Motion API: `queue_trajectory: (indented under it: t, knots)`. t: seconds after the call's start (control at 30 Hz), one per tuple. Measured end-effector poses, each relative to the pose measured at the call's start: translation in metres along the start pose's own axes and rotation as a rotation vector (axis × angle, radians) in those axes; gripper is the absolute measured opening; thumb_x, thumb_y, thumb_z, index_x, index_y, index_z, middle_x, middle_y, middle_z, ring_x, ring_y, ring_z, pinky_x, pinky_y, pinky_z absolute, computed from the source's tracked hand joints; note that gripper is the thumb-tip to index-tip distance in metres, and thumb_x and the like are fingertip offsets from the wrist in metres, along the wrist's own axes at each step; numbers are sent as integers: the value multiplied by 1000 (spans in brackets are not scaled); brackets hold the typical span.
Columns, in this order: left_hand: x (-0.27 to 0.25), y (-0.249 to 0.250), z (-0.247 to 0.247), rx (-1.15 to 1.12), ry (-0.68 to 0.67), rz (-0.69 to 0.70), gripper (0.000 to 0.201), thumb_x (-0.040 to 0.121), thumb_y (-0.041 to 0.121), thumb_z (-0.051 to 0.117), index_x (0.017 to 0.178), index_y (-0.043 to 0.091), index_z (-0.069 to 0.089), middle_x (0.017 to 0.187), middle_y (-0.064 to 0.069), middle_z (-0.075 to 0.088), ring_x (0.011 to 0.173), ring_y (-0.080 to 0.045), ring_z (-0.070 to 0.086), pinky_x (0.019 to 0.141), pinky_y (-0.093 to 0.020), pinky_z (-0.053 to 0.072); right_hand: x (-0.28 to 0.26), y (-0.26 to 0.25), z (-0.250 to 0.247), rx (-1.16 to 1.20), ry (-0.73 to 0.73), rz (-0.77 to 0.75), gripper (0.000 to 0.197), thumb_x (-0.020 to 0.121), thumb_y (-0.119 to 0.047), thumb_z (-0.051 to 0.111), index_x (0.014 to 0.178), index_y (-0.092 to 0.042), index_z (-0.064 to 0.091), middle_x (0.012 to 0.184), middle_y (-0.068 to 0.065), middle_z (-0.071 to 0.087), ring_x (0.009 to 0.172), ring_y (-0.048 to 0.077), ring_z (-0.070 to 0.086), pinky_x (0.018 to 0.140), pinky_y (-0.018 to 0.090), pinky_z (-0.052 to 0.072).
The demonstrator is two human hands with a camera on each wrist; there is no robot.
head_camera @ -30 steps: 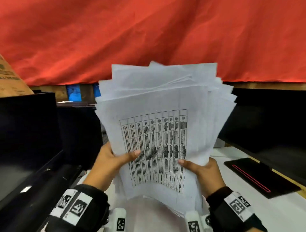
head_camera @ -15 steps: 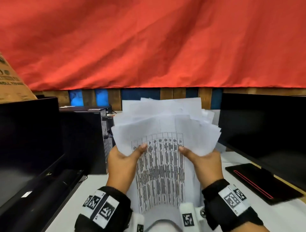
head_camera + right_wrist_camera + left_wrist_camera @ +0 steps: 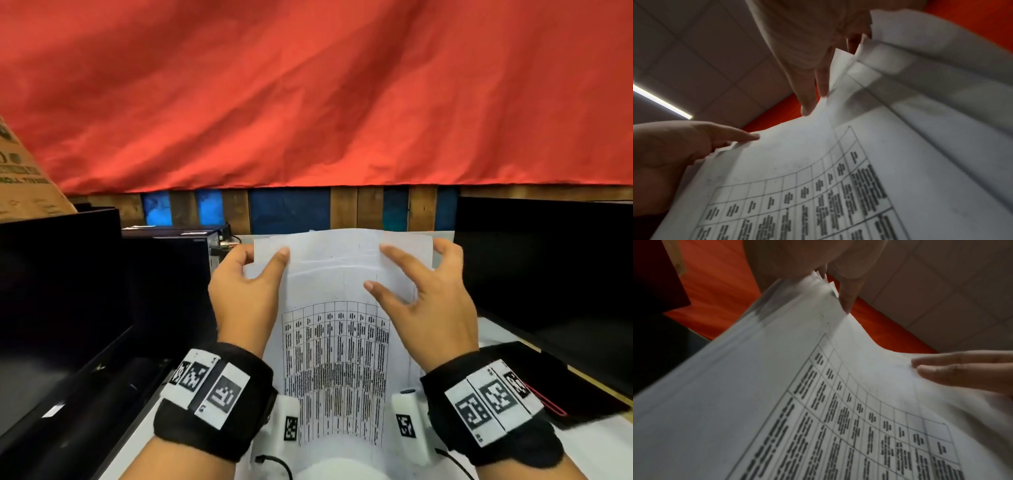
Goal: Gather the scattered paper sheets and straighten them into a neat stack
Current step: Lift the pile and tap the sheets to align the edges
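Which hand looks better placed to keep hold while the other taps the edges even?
Probably the left hand: it pinches the papers' top corner, while the right hand touches them with spread fingers.

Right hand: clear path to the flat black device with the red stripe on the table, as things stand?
Probably yes, once freed. The black device lies on the white table just beside the right hand, nothing between them. But that hand is steadying the paper stack, which the left hand would then hold alone.
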State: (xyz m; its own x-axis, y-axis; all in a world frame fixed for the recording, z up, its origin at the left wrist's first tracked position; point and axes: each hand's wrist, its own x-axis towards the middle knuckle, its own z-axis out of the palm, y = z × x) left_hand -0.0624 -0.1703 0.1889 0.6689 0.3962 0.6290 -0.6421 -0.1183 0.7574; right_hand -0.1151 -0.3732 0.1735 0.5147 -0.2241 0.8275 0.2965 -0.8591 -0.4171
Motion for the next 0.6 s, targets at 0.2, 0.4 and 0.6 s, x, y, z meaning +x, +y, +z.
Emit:
queue_trajectory:
  t: [0.2, 0.4, 0.6]
  knots:
    - [-3, -9, -6, -8, 82, -47, 14, 83, 16, 59, 72, 22, 62, 77, 1, 67, 73, -19, 62, 68, -39, 53, 2, 8, -4, -38, 14, 44, 54, 70, -49, 74, 115, -33, 48, 125, -4, 32, 93, 20, 56, 71, 37, 56]
    - [-11, 5, 1, -90, 123, -1, 29, 78, 39, 75, 74, 14, 62, 71, 11, 64, 60, 8, 58, 56, -3, 45, 8, 3, -9, -99, -83, 55, 68, 69, -66, 64, 128, -44, 39, 128, -3, 28, 91, 18, 56, 74, 36, 55]
    - [-6, 4, 2, -82, 135, -8, 35, 78, 41, 75, 76, 8, 64, 74, 7, 65, 64, 1, 58, 59, -5, 47, 6, 5, -8, -67, -62, -6, 63, 74, -58, 66, 129, -46, 41, 134, -5, 29, 91, 17, 56, 70, 33, 55]
